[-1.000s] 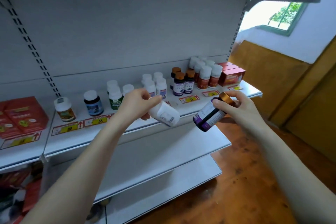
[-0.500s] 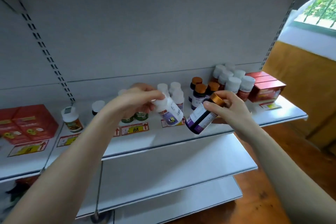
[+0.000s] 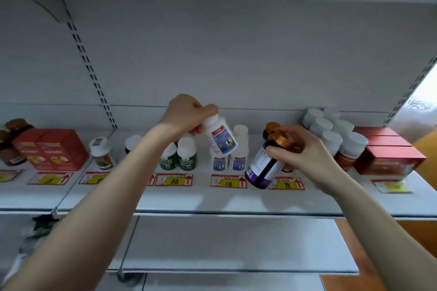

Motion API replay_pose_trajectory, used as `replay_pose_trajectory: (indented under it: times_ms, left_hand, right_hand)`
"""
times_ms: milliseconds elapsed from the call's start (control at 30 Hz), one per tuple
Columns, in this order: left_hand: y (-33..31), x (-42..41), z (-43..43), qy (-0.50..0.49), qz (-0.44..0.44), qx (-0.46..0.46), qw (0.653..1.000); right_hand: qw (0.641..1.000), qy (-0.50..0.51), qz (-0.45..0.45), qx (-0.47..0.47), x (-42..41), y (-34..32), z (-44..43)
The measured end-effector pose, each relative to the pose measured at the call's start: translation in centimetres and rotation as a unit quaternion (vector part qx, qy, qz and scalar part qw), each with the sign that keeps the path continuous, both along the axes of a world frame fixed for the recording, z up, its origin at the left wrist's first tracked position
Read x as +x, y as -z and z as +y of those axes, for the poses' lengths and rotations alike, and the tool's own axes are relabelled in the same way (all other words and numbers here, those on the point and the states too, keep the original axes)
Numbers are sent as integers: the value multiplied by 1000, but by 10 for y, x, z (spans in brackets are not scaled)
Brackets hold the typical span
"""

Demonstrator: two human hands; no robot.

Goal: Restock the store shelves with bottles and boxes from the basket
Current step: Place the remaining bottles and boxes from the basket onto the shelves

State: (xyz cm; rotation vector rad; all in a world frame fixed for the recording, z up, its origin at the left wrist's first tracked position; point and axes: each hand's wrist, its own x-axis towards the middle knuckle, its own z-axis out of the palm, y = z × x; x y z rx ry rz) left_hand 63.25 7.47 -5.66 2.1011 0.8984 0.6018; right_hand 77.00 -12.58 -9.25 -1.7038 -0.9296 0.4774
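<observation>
My left hand (image 3: pixel 186 114) grips a white bottle with a blue label (image 3: pixel 221 137) by its cap, tilted, just above two matching white bottles (image 3: pixel 230 159) on the shelf (image 3: pixel 212 198). My right hand (image 3: pixel 300 150) holds a dark purple bottle with an orange cap (image 3: pixel 268 164), tilted over the shelf in front of other orange-capped bottles (image 3: pixel 270 127). The basket is out of view.
Green-labelled bottles (image 3: pixel 179 155) stand left of the white ones. White-capped red bottles (image 3: pixel 340 139) and red boxes (image 3: pixel 387 151) fill the right end. More red boxes (image 3: pixel 52 149) and single bottles (image 3: pixel 100 151) sit left. Price tags (image 3: pixel 228 181) line the shelf front. Lower shelves (image 3: pixel 236 243) lie below.
Both hands have risen and reached farther over the shelf. The white bottle is now above its matching bottles, and the purple bottle is closer to the orange-capped ones. The camera moved nearer.
</observation>
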Motion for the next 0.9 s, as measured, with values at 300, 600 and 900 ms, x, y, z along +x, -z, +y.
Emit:
replay_pose_trajectory:
  times_ms: [300,600,900]
  left_hand:
    - [-21,47,45,-36,12,181,983]
    - [21,108,78,73,102,165,978]
    - [62,122,88,129,170,103,971]
  right_hand:
    - [998,-11,-45,-30,3,2,0]
    - [989,4,-126,-82,-8,8,-3]
    - [982,35,-156,-105,-14,17,-3]
